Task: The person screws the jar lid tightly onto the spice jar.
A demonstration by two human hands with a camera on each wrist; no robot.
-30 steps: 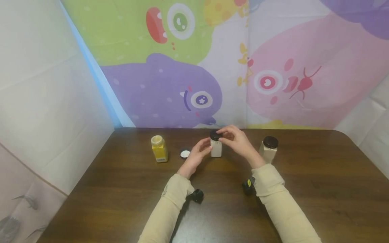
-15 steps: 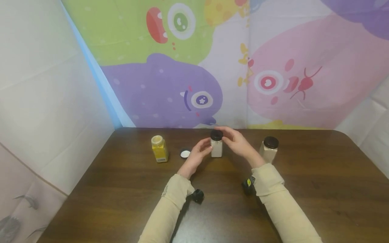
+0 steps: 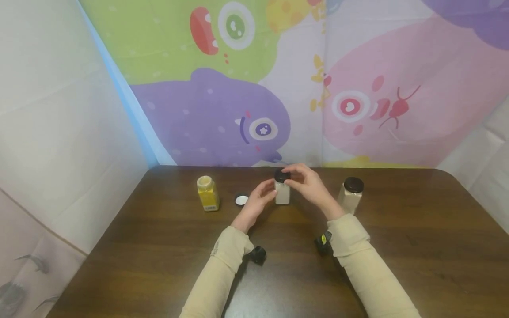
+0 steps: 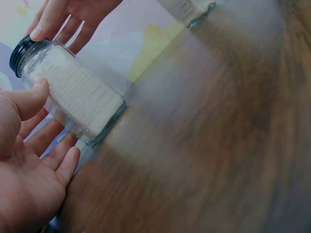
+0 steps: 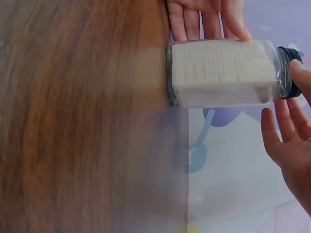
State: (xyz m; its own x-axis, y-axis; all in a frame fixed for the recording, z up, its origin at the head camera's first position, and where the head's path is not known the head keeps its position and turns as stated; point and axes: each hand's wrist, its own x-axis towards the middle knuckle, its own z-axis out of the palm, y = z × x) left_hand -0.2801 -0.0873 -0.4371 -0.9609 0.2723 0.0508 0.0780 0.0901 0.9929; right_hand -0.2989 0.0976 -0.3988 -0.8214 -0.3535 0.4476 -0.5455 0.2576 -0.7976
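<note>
A square glass jar (image 3: 283, 195) of white powder stands upright at the back middle of the table, its black lid (image 3: 281, 176) on top. My left hand (image 3: 256, 202) holds the jar's body from the left; in the left wrist view its thumb lies against the glass (image 4: 80, 92). On the lid, my right hand (image 3: 312, 186) has thumb and fingers around the rim, and the right wrist view shows the thumb pressing the lid's edge (image 5: 295, 90). Some of the right fingers are hidden behind the jar's neck.
To the left stands an uncapped jar (image 3: 208, 198) of yellow contents. A black lid (image 3: 241, 200) with a white inside lies between it and my left hand. Behind my right wrist is another black-lidded jar (image 3: 351, 198). A cartoon-print cloth (image 3: 222, 119) hangs along the table's (image 3: 167, 247) back edge.
My right fingers loosened from the lid half a second ago and have come back around it. The left hand and the jar stay in place.
</note>
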